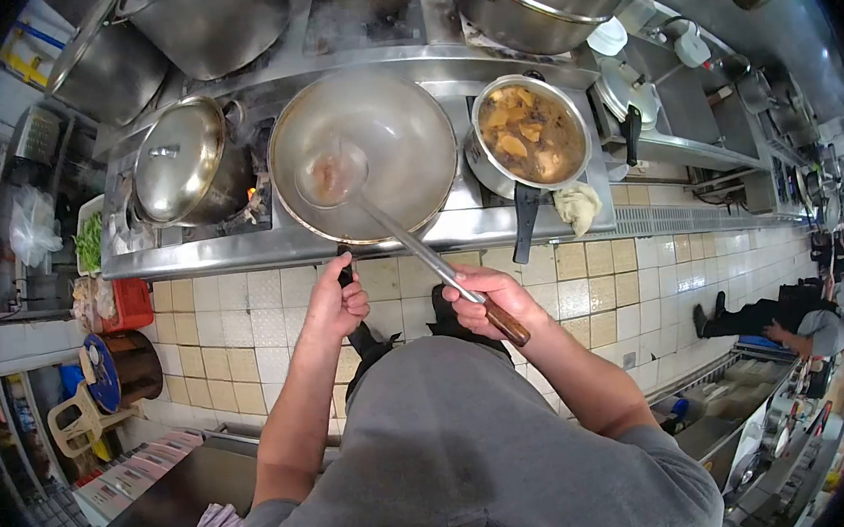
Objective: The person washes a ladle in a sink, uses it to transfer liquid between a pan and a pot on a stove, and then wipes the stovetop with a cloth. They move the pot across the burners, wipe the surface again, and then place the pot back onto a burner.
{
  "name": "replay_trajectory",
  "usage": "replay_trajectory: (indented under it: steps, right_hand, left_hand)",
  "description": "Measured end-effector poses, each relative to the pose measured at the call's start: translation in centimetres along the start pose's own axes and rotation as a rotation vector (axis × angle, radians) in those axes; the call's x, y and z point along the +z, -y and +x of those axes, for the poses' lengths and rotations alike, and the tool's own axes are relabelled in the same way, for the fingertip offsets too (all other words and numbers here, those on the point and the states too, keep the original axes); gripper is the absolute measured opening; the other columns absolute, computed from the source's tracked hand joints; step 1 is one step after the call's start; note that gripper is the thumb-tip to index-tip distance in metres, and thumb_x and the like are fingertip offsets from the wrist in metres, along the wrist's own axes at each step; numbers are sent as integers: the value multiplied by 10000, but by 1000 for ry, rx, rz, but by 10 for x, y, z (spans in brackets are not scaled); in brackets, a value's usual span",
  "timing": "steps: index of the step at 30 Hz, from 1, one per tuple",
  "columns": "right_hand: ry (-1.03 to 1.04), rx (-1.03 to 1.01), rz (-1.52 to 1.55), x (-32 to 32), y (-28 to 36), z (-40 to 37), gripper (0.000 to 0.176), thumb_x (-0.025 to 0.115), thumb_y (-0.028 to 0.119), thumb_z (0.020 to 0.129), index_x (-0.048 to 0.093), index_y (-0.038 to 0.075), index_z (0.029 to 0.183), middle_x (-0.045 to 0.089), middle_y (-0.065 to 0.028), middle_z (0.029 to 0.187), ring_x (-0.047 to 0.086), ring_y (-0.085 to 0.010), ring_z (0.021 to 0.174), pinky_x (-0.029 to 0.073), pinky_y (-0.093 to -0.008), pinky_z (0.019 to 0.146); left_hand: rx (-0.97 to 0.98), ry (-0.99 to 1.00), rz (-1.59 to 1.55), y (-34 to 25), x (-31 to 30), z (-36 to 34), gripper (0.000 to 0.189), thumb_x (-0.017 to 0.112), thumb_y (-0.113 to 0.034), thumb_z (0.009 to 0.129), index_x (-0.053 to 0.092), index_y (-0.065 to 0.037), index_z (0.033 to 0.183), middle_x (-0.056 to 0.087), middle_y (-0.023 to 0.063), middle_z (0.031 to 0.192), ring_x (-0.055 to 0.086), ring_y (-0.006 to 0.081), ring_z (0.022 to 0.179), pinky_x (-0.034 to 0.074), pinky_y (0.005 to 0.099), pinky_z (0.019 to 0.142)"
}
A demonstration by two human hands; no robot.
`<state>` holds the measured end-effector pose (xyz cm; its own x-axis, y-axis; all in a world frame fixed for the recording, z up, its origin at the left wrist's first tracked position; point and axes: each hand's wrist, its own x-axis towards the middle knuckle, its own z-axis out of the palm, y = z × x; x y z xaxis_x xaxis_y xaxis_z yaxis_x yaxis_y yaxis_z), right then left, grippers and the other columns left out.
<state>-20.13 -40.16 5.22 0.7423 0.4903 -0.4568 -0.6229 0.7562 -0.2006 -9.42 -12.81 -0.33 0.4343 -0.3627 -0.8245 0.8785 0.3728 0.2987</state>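
A large wok (401,135) sits on the stove in front of me, with faint steam above it. My left hand (335,299) is closed round the wok's short dark handle at the near rim. In my right hand (490,300) is a long ladle (404,235) with a metal shaft and a wooden handle end. The ladle's bowl rests low in the left part of the wok and has something reddish in it, too blurred to name. Right of the wok stands an open pressure cooker (531,133) with chunks in brown broth, its black handle pointing toward me.
A lidded pot (182,164) stands left of the wok, with a small flame beside it. Large pots (211,26) line the back. A crumpled cloth (578,208) lies at the stove's front edge. Another person (799,326) is far right. A red crate (131,304) is at left.
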Motion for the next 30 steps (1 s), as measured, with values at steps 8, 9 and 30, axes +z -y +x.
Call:
replay_trajectory:
  steps: [8,9,30]
  right_hand:
    - [55,-266,-6,18,52,-68,431,553,116,985,414,-1,1375,608,-80,905,511,-105,525,387,-248,400]
    - [17,-303,-3,22,59,-81,460,555,118,987,402,2,1404,606,-84,910,511,-102,525,389,-247,403]
    - [-997,-720,-1031,-8,72,-183,561,614,7,923,483,-19,1469,578,-3,716,511,-77,516,429,-252,473]
  left_hand:
    - [-139,38,-106,-9,-14,5,396,710,-452,880,508,-130,769,284,-82,538,298,89,452,232,245,417]
    - [-149,49,-99,-9,-14,5,396,710,-452,880,508,-130,769,284,-82,538,298,89,452,232,245,417]
    - [-158,164,-173,-7,-23,10,378,669,-443,919,573,-95,807,392,-59,555,361,92,453,290,244,422]
